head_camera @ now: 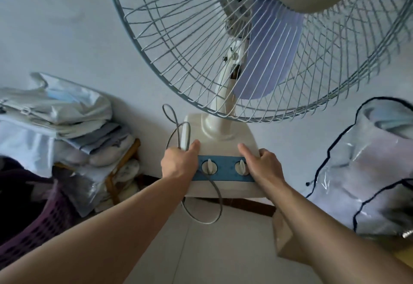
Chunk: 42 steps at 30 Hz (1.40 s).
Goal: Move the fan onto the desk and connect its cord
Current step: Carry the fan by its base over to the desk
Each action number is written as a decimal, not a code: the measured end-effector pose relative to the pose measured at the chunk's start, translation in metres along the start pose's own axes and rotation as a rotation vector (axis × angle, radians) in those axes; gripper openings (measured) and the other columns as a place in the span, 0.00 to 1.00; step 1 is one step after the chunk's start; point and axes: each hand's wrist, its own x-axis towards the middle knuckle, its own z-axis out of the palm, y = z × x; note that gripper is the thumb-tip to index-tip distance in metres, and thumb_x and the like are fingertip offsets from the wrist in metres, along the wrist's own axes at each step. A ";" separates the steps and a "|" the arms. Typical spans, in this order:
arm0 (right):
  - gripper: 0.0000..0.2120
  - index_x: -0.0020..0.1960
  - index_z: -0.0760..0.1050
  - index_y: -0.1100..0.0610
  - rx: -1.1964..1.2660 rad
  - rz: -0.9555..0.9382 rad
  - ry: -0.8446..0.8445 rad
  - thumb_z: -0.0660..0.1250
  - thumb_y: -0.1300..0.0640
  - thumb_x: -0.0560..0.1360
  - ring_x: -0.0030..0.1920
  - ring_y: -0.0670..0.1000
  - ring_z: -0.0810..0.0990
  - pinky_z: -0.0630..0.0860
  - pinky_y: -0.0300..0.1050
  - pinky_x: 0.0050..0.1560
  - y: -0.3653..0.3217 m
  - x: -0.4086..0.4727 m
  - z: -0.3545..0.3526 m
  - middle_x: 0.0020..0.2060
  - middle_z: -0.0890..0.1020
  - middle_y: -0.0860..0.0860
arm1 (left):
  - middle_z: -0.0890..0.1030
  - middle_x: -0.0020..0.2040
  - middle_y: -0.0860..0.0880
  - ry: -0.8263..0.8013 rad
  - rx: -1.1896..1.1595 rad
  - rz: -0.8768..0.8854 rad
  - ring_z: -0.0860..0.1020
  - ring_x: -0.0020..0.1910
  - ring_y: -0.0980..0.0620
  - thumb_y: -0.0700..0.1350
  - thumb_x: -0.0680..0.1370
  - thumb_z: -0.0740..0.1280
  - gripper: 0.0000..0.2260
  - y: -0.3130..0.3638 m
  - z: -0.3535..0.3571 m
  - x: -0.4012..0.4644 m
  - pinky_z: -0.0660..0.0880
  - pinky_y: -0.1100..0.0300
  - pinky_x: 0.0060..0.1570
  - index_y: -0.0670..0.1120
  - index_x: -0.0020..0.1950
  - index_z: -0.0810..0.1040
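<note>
Both hands are closed on the base of a cream table fan, seen from above against a pale wall

Left hand is wrapped round the left edge of the fan base, with loops of the grey cord pinched under it; right hand is clamped on the right edge, thumb laid on top. Two dials are set in a blue panel between the hands. Fan cage is seen overhead; folded laundry is stacked to the left

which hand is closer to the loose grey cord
Left. The left hand grips the base's left edge with the cord bunched against it. The right hand holds the opposite edge, past both knobs.
</note>
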 end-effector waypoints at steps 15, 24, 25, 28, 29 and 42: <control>0.27 0.51 0.77 0.59 0.040 -0.187 -0.216 0.62 0.36 0.71 0.45 0.54 0.77 0.68 0.43 0.36 -0.209 -0.073 -0.054 0.45 0.79 0.53 | 0.82 0.51 0.39 0.283 -0.027 -0.049 0.78 0.46 0.42 0.60 0.72 0.65 0.26 0.142 -0.170 -0.081 0.73 0.56 0.44 0.38 0.54 0.79; 0.30 0.53 0.78 0.61 -0.004 -0.313 -0.374 0.63 0.35 0.69 0.49 0.56 0.78 0.69 0.44 0.44 -0.254 -0.108 -0.039 0.50 0.81 0.56 | 0.80 0.49 0.41 0.483 -0.134 -0.138 0.79 0.50 0.40 0.59 0.73 0.66 0.25 0.137 -0.224 -0.129 0.77 0.52 0.52 0.38 0.55 0.78; 0.30 0.53 0.78 0.61 -0.011 -0.333 -0.398 0.63 0.35 0.69 0.50 0.56 0.78 0.69 0.45 0.44 -0.259 -0.115 -0.034 0.51 0.81 0.56 | 0.79 0.48 0.42 0.516 -0.151 -0.149 0.79 0.50 0.41 0.58 0.73 0.66 0.24 0.135 -0.232 -0.137 0.76 0.53 0.51 0.37 0.55 0.78; 0.30 0.55 0.78 0.61 -0.022 -0.379 -0.475 0.64 0.35 0.69 0.53 0.57 0.79 0.71 0.45 0.46 -0.273 -0.138 -0.021 0.52 0.82 0.56 | 0.80 0.49 0.41 0.591 -0.186 -0.180 0.77 0.46 0.43 0.58 0.73 0.67 0.24 0.126 -0.258 -0.157 0.73 0.56 0.45 0.38 0.55 0.78; 0.30 0.55 0.78 0.61 -0.027 -0.395 -0.502 0.64 0.35 0.70 0.53 0.57 0.79 0.71 0.45 0.47 -0.278 -0.148 -0.016 0.53 0.82 0.56 | 0.80 0.51 0.40 0.622 -0.191 -0.186 0.77 0.46 0.43 0.58 0.73 0.67 0.24 0.122 -0.268 -0.165 0.72 0.56 0.45 0.37 0.55 0.78; 0.30 0.54 0.77 0.61 -0.004 -0.628 -0.821 0.65 0.35 0.69 0.47 0.56 0.78 0.72 0.46 0.47 -0.325 -0.345 0.061 0.48 0.81 0.57 | 0.81 0.56 0.40 0.967 -0.249 -0.291 0.78 0.56 0.40 0.60 0.73 0.66 0.28 0.036 -0.425 -0.298 0.75 0.53 0.57 0.37 0.58 0.77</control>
